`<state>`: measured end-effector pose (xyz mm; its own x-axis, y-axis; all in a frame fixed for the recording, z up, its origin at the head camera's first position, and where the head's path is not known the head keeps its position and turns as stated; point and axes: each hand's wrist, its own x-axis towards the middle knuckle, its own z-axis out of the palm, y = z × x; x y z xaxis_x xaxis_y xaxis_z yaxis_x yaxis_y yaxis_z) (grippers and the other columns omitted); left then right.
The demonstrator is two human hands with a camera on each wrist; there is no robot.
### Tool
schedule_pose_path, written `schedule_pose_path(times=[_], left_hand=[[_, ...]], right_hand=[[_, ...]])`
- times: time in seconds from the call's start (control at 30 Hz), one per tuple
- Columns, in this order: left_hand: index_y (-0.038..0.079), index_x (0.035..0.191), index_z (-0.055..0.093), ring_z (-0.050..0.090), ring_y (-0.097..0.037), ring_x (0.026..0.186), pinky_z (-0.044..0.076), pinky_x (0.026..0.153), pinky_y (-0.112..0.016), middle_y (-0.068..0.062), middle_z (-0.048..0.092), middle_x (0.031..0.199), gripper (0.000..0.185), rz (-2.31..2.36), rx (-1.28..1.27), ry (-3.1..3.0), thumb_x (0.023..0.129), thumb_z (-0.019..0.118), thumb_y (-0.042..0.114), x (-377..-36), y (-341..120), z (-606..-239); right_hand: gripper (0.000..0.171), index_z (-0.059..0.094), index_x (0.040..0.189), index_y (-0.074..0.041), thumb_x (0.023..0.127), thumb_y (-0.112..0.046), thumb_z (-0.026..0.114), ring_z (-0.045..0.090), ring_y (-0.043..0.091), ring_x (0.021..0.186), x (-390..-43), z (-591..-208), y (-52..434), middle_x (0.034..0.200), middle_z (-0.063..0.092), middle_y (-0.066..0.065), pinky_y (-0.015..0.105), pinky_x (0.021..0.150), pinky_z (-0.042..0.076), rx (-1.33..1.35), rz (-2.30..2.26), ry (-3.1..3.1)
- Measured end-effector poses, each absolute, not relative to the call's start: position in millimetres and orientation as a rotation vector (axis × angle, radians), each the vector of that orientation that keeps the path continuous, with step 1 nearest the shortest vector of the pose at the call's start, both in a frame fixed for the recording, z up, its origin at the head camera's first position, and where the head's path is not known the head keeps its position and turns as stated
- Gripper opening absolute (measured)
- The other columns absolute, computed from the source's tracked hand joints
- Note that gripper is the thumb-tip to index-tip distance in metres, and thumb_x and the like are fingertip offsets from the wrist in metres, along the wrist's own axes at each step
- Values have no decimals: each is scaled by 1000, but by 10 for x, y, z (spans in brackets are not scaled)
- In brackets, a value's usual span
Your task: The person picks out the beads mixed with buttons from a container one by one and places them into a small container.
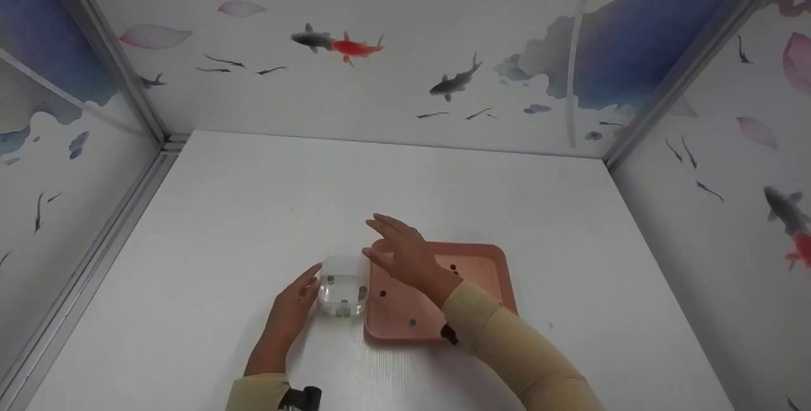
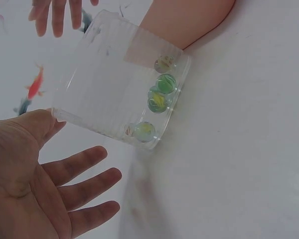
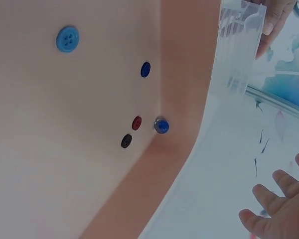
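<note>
surface: the white surface (image 1: 253, 221) fills the floor of a booth whose walls (image 1: 412, 82) are printed with fish and petals.
tray: a pink tray (image 1: 488, 259) lies near the middle of the surface, toward the near edge, just right of the clear box.
clear box: a clear plastic box (image 1: 343, 285) stands on the surface against the tray's left edge; the left wrist view shows its ribbed wall (image 2: 109, 84) and the pink tray through it.
left hand: the left hand (image 1: 293, 309) lies at the box's left side with straight, relaxed fingers, its fingertips at or just beside the near-left corner, grasping nothing; whether they touch the box, I cannot tell.
right hand: the right hand (image 1: 405, 256) hovers over the tray's far-left corner, fingers spread and released, holding nothing.
marbles: 4 glass marbles (image 2: 159, 97) sit in a row along one side of the box, green and yellow swirls inside.
buttons: 4 small buttons (image 3: 68, 39) lie on the tray floor, light blue, dark blue, red and black.
blue bead: 1 round blue bead (image 3: 161, 125) rests at the foot of the tray's rim, just beside the red button.
</note>
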<state>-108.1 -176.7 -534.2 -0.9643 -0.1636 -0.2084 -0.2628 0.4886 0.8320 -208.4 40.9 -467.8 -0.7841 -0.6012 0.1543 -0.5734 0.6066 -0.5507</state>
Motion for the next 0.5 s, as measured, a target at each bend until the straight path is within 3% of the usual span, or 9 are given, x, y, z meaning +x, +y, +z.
schedule_pose_path(times=[0.37,0.5], left_hand=[[20,148,40,45,-40,131,36,106,-58,-17,49,142,45,1482,-373,2620,104,44,28,-1074,-1768,-5327],[21,148,40,44,-40,132,35,106,-58,-17,49,143,45,1483,-379,2616,104,44,29,-1074,-1764,-5324]], right_hand=[[57,39,148,-16,100,-43,50,28,25,144,-2164,-4719,497,154,34,5,47,114,29,-813,-1142,2594],[57,38,149,-20,99,-44,51,34,24,141,-2183,-4743,506,153,36,4,47,111,34,-691,-1230,2508]])
